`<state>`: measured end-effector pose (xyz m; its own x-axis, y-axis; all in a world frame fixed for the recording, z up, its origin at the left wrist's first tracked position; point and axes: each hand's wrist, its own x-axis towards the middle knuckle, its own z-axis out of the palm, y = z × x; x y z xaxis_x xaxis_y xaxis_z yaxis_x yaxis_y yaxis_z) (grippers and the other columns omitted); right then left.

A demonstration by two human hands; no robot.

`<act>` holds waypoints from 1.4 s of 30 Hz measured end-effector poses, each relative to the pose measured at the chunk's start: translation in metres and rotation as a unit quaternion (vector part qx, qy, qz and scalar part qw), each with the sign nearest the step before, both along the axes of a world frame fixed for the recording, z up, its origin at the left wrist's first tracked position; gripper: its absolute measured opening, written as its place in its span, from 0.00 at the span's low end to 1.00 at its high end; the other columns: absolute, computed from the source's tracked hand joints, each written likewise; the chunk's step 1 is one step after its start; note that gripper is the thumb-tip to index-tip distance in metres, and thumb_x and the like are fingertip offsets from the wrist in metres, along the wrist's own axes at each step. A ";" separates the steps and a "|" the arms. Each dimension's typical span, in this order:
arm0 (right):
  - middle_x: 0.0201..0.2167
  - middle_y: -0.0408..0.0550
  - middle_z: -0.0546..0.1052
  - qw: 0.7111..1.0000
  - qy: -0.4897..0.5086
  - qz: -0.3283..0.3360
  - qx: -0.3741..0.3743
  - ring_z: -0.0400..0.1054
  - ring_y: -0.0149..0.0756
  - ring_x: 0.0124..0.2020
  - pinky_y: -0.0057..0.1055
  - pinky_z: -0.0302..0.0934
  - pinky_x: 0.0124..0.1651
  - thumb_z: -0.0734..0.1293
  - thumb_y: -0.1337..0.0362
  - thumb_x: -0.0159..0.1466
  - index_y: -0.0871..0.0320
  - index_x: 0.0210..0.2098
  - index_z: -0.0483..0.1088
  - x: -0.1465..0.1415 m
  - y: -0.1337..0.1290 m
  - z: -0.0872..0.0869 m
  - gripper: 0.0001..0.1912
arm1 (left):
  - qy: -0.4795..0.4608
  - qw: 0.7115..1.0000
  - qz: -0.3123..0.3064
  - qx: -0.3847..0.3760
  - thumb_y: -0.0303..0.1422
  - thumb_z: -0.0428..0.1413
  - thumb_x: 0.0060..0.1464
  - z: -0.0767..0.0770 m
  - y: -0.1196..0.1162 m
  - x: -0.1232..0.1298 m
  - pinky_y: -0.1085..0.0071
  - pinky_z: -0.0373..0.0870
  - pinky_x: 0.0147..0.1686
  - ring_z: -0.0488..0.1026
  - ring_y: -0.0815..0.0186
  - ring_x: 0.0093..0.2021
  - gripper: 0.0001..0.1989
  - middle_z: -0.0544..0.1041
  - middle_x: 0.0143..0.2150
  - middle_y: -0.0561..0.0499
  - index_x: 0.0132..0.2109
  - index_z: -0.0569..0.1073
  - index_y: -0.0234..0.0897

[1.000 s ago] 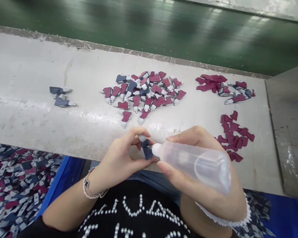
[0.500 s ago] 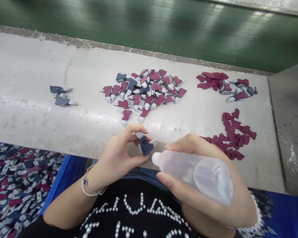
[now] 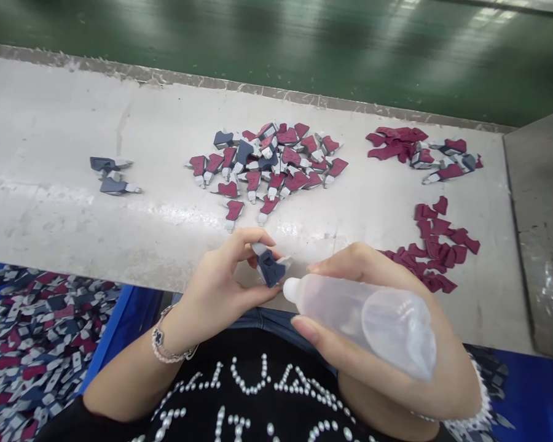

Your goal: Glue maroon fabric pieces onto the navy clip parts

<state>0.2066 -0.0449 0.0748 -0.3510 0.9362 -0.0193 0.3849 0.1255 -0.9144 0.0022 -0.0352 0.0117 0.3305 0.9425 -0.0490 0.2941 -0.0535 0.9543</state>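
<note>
Between the thumb and fingers of my left hand [image 3: 228, 279] is a small dark blue and grey plastic part [image 3: 271, 268], held just over the near edge of the bench. My right hand [image 3: 373, 319] wraps round a translucent squeeze bottle [image 3: 364, 316], tipped on its side. The bottle's white tip [image 3: 291, 289] points left, close to the lower right of the plastic part; whether they touch I cannot tell. Beyond my hands lies a heap of grey parts with maroon or blue faces [image 3: 276, 162].
Two blue-grey parts [image 3: 115, 175] lie at the left of the pale bench [image 3: 166, 135]. Maroon pieces [image 3: 437, 242] are scattered at the right, with another maroon pile [image 3: 396, 142] behind. A blue bin [image 3: 105, 341] full of parts stands at lower left. A green wall [image 3: 258, 49] runs along the back.
Both hands keep their grips, and the bottle tip stays beside the plastic part. The view has shifted very slightly; otherwise I see no clear difference.
</note>
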 end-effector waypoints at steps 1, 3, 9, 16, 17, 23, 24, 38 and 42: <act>0.25 0.38 0.73 1.000 -0.002 -0.007 -0.002 0.69 0.31 0.20 0.29 0.63 0.21 0.73 0.63 0.61 0.51 0.36 0.66 0.000 0.000 0.000 0.10 | -0.001 1.000 0.001 0.000 0.24 0.67 0.49 0.000 0.000 0.000 0.70 0.74 0.40 0.79 0.66 0.39 0.25 0.81 0.41 0.56 0.50 0.66 0.46; 0.25 0.39 0.74 1.000 0.000 -0.017 -0.011 0.70 0.32 0.21 0.29 0.64 0.21 0.73 0.62 0.61 0.51 0.36 0.66 0.000 0.000 0.001 0.10 | -0.004 1.000 0.001 -0.001 0.25 0.66 0.50 0.000 -0.001 0.001 0.70 0.74 0.39 0.79 0.66 0.40 0.24 0.81 0.40 0.56 0.50 0.65 0.46; 0.25 0.39 0.73 1.000 0.005 -0.017 -0.026 0.69 0.32 0.21 0.29 0.64 0.21 0.73 0.61 0.61 0.52 0.37 0.65 -0.002 0.002 0.003 0.11 | 0.000 1.000 -0.005 0.004 0.23 0.65 0.49 0.000 -0.002 0.001 0.70 0.74 0.39 0.79 0.65 0.40 0.25 0.81 0.41 0.55 0.50 0.66 0.45; 0.26 0.37 0.72 1.000 0.007 0.006 -0.017 0.69 0.29 0.22 0.28 0.64 0.22 0.72 0.63 0.62 0.52 0.37 0.64 -0.001 0.002 0.003 0.11 | 0.002 1.000 0.013 0.015 0.22 0.66 0.48 0.000 -0.001 0.001 0.72 0.74 0.38 0.79 0.66 0.40 0.25 0.80 0.40 0.56 0.49 0.66 0.45; 0.26 0.37 0.72 1.000 0.006 0.013 -0.012 0.69 0.29 0.21 0.28 0.64 0.22 0.72 0.64 0.62 0.52 0.36 0.65 -0.001 0.002 0.003 0.11 | 0.002 1.000 0.016 0.018 0.22 0.66 0.48 -0.001 -0.001 0.001 0.72 0.74 0.38 0.79 0.66 0.40 0.25 0.80 0.40 0.56 0.49 0.66 0.45; 0.26 0.37 0.72 1.000 0.007 0.008 -0.010 0.69 0.28 0.22 0.27 0.64 0.22 0.72 0.63 0.62 0.52 0.37 0.65 -0.002 0.001 0.003 0.11 | 0.007 1.000 0.009 0.015 0.21 0.65 0.48 -0.001 -0.002 0.000 0.72 0.74 0.38 0.79 0.66 0.41 0.25 0.80 0.40 0.56 0.49 0.67 0.46; 0.27 0.37 0.73 1.000 0.010 0.001 -0.012 0.69 0.28 0.22 0.27 0.64 0.22 0.72 0.63 0.63 0.52 0.38 0.65 -0.002 0.001 0.003 0.11 | 0.009 1.000 0.008 0.016 0.22 0.65 0.48 -0.001 -0.002 0.000 0.72 0.74 0.39 0.79 0.66 0.41 0.25 0.80 0.40 0.56 0.49 0.67 0.46; 0.26 0.36 0.73 1.000 0.003 -0.007 0.002 0.69 0.27 0.21 0.26 0.64 0.21 0.73 0.63 0.61 0.51 0.38 0.65 0.000 -0.002 0.002 0.12 | 0.048 0.994 0.054 0.079 0.28 0.67 0.50 0.000 -0.005 0.002 0.74 0.77 0.43 0.80 0.68 0.42 0.23 0.79 0.41 0.55 0.50 0.67 0.44; 0.26 0.35 0.73 1.000 0.011 -0.002 -0.004 0.69 0.27 0.21 0.26 0.63 0.21 0.74 0.64 0.61 0.51 0.38 0.65 -0.001 -0.001 0.003 0.13 | 0.046 0.994 0.054 0.086 0.29 0.67 0.51 0.001 -0.003 0.002 0.71 0.78 0.45 0.80 0.67 0.43 0.22 0.79 0.41 0.55 0.50 0.67 0.44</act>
